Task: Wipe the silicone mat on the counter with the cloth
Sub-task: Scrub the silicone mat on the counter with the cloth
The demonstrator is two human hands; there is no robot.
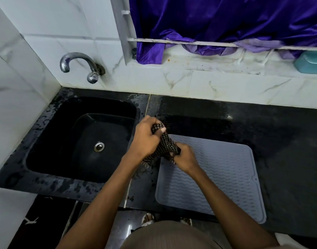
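Both hands are closed around the cloth (165, 143), a dark checked rag bunched into a rope between them. The left hand (147, 136) grips its upper end, thumb pressed across the fabric; the right hand (185, 157) grips the lower end, fingers curled under. The bundle hangs just above the mat's far-left corner, partly over the strip of worktop (279, 141) between mat and sink.

The silicone mat (217, 177) lies flat on the worktop, directly under and to the right of the hands, its near edge reaching the worktop's front lip. It is grey with wavy ridges.

The cloth looks soft, limp and light, possibly damp, so it will likely take any shape; wadding it into the palm or spreading it flat under straight fingers should suit wiping. The mat looks thin and flexible, and on the wet-looking worktop it may slide or ripple, so pinning one corner seems wise.

The black sink (46, 141) is left of the mat; the tap (78, 63) is above it on the tiled wall.

How much cloth is inside the fists cannot be seen, and its dangling end blends into the dark worktop. Any dirt on the mat is hard to make out.
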